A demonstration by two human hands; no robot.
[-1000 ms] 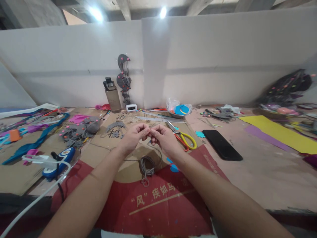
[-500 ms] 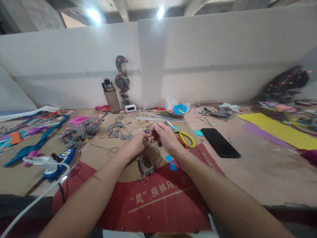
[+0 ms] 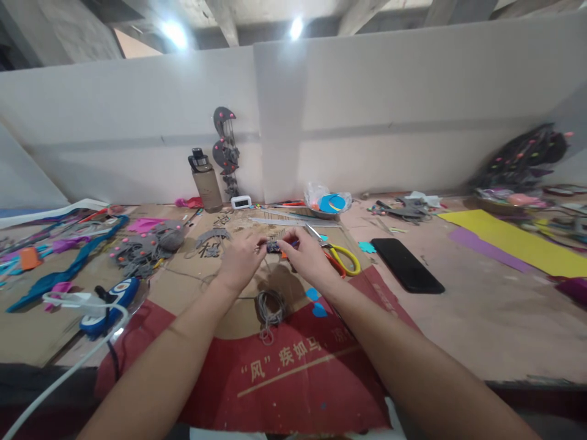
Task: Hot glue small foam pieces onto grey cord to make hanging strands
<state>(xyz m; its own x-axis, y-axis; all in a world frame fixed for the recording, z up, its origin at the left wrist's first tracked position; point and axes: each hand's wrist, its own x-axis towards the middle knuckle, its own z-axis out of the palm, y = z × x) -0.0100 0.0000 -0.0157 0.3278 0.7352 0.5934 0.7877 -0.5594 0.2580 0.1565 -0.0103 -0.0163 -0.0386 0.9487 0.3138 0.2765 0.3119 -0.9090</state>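
Note:
A small dark grey piece point(image 3: 273, 246) with an uneven edge is pinched between my two hands above the cardboard sheet point(image 3: 293, 391). My left hand point(image 3: 243, 256) grips its left end, and my right hand point(image 3: 302, 249) has the other end between thumb and fingers. A thin cord hangs below the piece. Under my hands lies a coil of grey cord point(image 3: 270, 307). Grey cut-out shapes point(image 3: 213, 235) rest beyond my left hand. Scissors with yellow and red handles point(image 3: 343, 260) lie right of my right hand, and blue paper pieces point(image 3: 320, 310) lie near my right forearm.
A black phone point(image 3: 407, 265) lies to the right. At the back stand a bottle point(image 3: 207, 186), a small white clock point(image 3: 241, 202) and a bowl point(image 3: 328, 214) with blue pieces. A blue power strip point(image 3: 110, 307) with a white cable is at left, near grey pinned pieces point(image 3: 158, 244).
Both hands have turned and lowered slightly, moving a little apart. The small grey piece now shows between them. Beyond the left hand, one grey cut-out is no longer visible.

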